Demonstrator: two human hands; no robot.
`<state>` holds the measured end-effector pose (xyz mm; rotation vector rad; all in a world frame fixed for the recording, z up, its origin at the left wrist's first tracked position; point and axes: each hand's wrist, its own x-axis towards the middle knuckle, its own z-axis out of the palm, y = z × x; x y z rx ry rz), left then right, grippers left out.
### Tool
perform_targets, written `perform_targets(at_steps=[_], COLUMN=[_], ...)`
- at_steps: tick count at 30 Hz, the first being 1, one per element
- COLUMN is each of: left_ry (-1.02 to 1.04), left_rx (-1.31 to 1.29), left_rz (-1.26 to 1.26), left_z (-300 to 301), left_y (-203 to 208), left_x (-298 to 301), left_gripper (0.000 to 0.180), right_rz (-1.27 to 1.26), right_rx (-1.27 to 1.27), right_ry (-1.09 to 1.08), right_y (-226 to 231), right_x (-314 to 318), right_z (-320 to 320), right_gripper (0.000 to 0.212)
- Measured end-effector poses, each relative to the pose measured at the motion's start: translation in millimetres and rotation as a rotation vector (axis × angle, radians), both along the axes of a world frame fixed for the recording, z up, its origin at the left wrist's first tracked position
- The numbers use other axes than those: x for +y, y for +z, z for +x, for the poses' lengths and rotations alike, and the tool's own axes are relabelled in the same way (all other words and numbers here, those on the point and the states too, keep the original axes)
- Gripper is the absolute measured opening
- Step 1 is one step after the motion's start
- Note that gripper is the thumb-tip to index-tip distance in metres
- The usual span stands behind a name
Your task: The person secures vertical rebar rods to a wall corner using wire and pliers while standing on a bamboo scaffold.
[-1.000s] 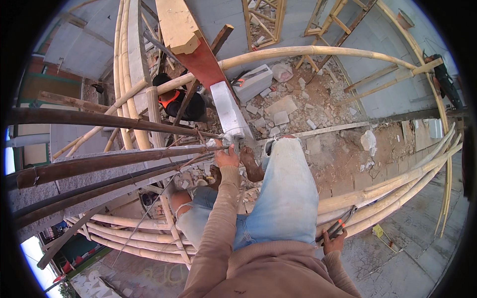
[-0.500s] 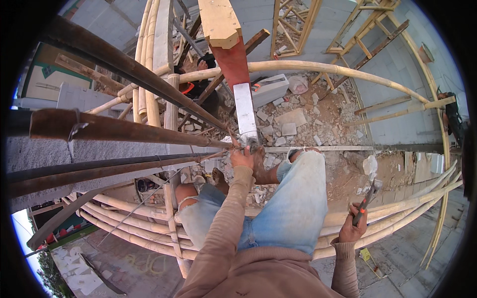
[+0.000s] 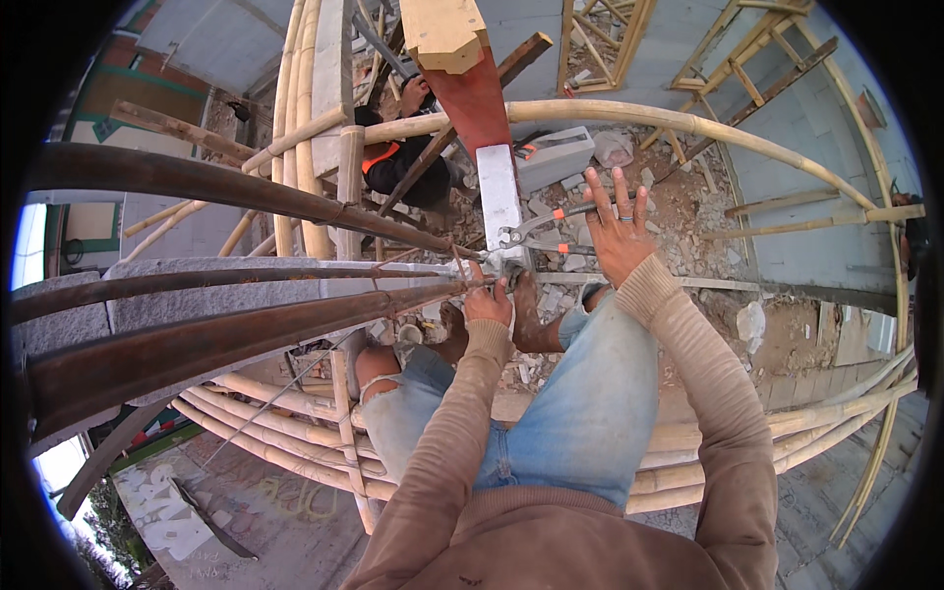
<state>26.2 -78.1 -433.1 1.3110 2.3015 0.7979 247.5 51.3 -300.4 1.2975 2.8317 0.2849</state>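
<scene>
My right hand (image 3: 621, 231) is at the centre, fingers stretched, with the pincers (image 3: 531, 234) held by their handles against it. These pincers have black handles with orange parts, spread apart. Their metal jaws are beside the white-topped end (image 3: 500, 197) of a red beam. Below the jaws my left hand (image 3: 489, 303) is closed, thumb and finger together at the ends of the rusty steel bars (image 3: 285, 315). What it pinches is too small to make out. Thin tie wire (image 3: 460, 261) shows around the bar ends.
Bamboo poles (image 3: 669, 118) cross ahead, and several more (image 3: 265, 433) run behind my legs. Broken blocks and rubble (image 3: 688, 211) lie below. A person in dark clothing (image 3: 408, 177) crouches beyond the bars. Grey block wall (image 3: 206, 305) lies under the bars at left.
My right hand has come from the lower right to the centre with the pincers, whose handles are now spread. My left hand stays at the bar ends. The view has shifted slightly.
</scene>
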Motion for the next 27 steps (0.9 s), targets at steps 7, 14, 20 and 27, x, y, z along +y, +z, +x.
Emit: perform_targets(at_steps=[7, 14, 20, 27], left_ry=[-0.026, -0.001, -0.017, -0.043], left_rx=[-0.029, -0.123, -0.094, -0.063], left_rz=[-0.058, 0.039, 0.079, 0.069], left_z=[-1, -7, -11, -13], left_y=[3, -8, -12, -8], left_x=[0, -2, -2, -2], left_gripper=[0.072, 0.065, 0.060, 0.062], right_rz=[-0.094, -0.088, 0.011, 0.011], right_rx=[0.016, -0.063, -0.046, 0.010], right_ry=[0.073, 0.158, 0.190, 0.308], right_y=[-50, -46, -54, -58], right_x=[5, 14, 20, 35], right_z=[-15, -37, -43, -39], right_gripper=[0.036, 0.037, 0.038, 0.032])
